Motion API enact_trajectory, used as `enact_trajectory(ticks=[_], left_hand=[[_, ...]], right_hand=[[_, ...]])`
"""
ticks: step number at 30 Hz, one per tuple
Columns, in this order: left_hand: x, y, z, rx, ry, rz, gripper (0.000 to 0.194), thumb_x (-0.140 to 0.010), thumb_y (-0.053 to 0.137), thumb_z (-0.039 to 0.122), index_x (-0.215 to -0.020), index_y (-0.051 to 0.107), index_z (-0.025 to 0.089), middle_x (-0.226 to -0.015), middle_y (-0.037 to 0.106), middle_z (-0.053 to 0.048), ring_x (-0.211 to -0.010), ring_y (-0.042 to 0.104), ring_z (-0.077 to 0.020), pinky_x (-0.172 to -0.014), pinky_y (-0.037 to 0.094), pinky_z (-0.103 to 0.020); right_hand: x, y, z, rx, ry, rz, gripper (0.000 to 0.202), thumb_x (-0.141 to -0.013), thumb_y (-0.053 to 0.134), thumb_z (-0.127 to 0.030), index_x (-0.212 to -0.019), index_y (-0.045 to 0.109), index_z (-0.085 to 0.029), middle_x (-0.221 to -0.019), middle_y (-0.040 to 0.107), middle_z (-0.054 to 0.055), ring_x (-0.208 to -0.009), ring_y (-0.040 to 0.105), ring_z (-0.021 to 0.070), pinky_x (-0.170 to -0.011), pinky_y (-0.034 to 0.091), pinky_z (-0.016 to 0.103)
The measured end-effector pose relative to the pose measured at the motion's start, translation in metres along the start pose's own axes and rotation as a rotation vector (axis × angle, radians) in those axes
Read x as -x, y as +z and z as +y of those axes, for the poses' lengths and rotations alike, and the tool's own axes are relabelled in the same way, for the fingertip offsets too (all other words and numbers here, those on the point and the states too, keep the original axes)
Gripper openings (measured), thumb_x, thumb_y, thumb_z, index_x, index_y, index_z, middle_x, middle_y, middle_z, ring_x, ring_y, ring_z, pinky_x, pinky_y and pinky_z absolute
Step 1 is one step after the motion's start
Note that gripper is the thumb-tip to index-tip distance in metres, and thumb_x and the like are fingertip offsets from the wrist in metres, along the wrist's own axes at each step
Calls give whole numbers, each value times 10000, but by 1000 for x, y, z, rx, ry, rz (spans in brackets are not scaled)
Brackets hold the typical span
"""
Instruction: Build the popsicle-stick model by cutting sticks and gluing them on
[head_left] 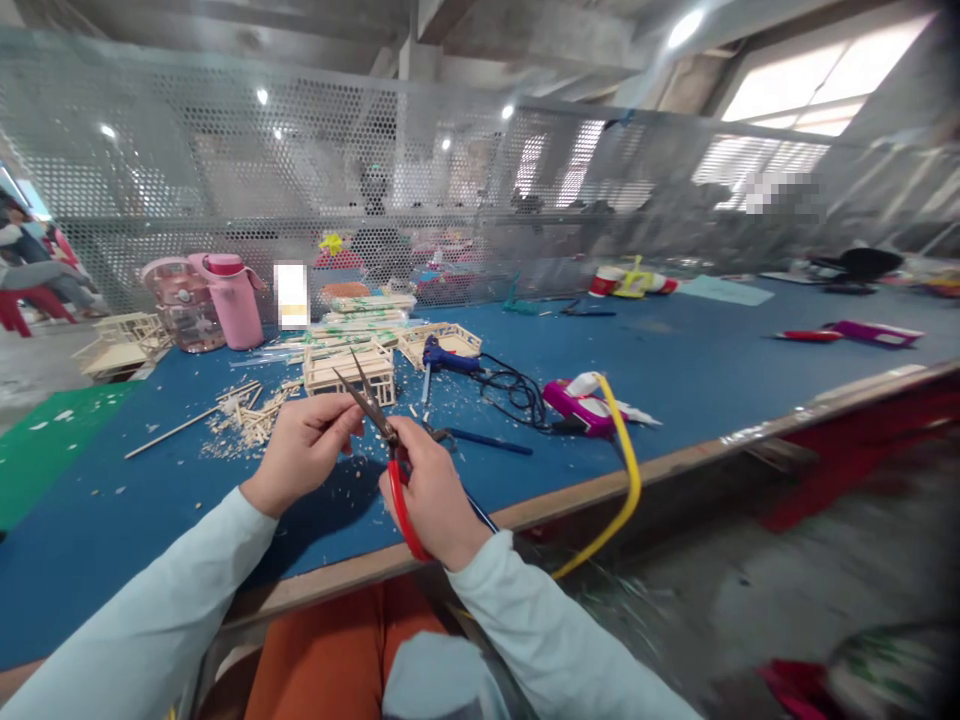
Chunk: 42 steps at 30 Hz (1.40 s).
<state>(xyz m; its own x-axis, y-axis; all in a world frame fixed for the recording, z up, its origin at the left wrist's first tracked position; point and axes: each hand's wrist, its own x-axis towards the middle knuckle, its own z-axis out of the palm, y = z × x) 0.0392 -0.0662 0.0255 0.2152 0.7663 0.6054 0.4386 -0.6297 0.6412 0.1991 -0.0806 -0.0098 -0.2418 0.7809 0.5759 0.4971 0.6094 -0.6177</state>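
Note:
Red-handled scissors point(401, 500) are gripped in my right hand point(433, 490), their blades parted and pointing up and left. My left hand point(306, 448) is closed in a pinch beside the blades; what its fingertips hold is too small to make out. Just behind the hands stands a small wooden stick frame point(349, 372), with a second frame point(450, 343) to its right. A pile of short wooden sticks and cut bits point(259, 418) lies on the blue table behind my left hand.
A blue glue gun point(448, 357) with a coiled black cable lies beyond my right hand. A purple power strip point(581, 405) has a yellow cord point(630, 480) over the table edge. Pink bottle point(236, 305) stands back left, before a perforated metal screen point(300, 170).

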Motion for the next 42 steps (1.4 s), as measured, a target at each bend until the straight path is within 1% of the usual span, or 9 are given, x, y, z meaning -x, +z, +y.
enact_trajectory(ticks=[6, 13, 21, 24, 27, 31, 34, 38, 42], left_hand=[[3, 4, 6, -185, 121, 99, 232, -828, 495, 260, -687, 666, 190, -540, 609, -7, -495, 551, -117, -528, 406, -206], [2, 5, 6, -179, 86, 113, 194, -797, 516, 242, -674, 660, 205, -513, 591, -8, -495, 541, -127, -523, 397, -215], [2, 5, 4, -81, 36, 65, 233, -824, 486, 246, -664, 642, 182, -529, 593, 1, -451, 528, -102, -464, 376, -194], [3, 6, 1, -36, 45, -27, 216, -806, 517, 242, -642, 641, 176, -550, 604, -6, -475, 537, -104, -477, 397, -192], [2, 9, -2, 100, -27, -89, 201, -802, 547, 279, -666, 649, 172, -556, 593, -2, -475, 534, -102, -473, 415, -195], [-2, 11, -5, 365, -203, -4, 289, -785, 575, 436, -729, 641, 161, -586, 608, -7, -471, 529, -99, -467, 440, -209], [-4, 11, -6, 481, -273, 2, 351, -740, 610, 504, -747, 638, 153, -610, 635, -17, -469, 525, -92, -458, 441, -209], [-5, 10, -8, 572, -314, 7, 397, -717, 641, 504, -912, 640, 158, -615, 633, 1, -468, 501, -78, -446, 437, -201], [-6, 10, -7, 586, -307, -12, 358, -713, 655, 481, -864, 629, 157, -567, 591, 27, -444, 467, -65, -428, 417, -187]], right_hand=[[0, 4, -5, -69, 2, 22, 524, -602, 408, -38, -1097, 532, -159, -925, 589, 71, -821, 526, 181, -749, 455, 308], [-3, 6, 4, -42, -38, 64, 366, -587, 415, -53, -899, 567, -171, -715, 538, 15, -646, 473, 146, -599, 395, 244], [-5, -2, 8, -26, -78, 37, 312, -574, 416, -40, -821, 542, -182, -625, 451, -28, -536, 390, 111, -534, 337, 215], [-3, -6, 5, -90, -96, -5, 258, -593, 439, -55, -789, 540, -188, -580, 392, -55, -489, 348, 89, -505, 326, 199], [-2, -12, 1, -146, -78, -22, 248, -607, 446, -70, -801, 543, -191, -582, 396, -58, -495, 352, 83, -506, 333, 190], [-2, -22, -2, -259, 69, 101, 234, -672, 448, -99, -878, 522, -182, -627, 439, -47, -520, 398, 82, -501, 348, 188], [2, -34, -5, -288, 130, 98, 186, -744, 493, -171, -927, 527, -177, -651, 478, -38, -510, 408, 77, -498, 368, 188], [12, -54, 0, -165, 166, 61, 237, -756, 573, -269, -970, 547, -171, -696, 557, -5, -556, 478, 98, -544, 421, 209], [23, -87, 18, 18, 229, 89, 280, -743, 622, -339, -957, 549, -175, -663, 572, 2, -543, 496, 116, -530, 426, 227]])
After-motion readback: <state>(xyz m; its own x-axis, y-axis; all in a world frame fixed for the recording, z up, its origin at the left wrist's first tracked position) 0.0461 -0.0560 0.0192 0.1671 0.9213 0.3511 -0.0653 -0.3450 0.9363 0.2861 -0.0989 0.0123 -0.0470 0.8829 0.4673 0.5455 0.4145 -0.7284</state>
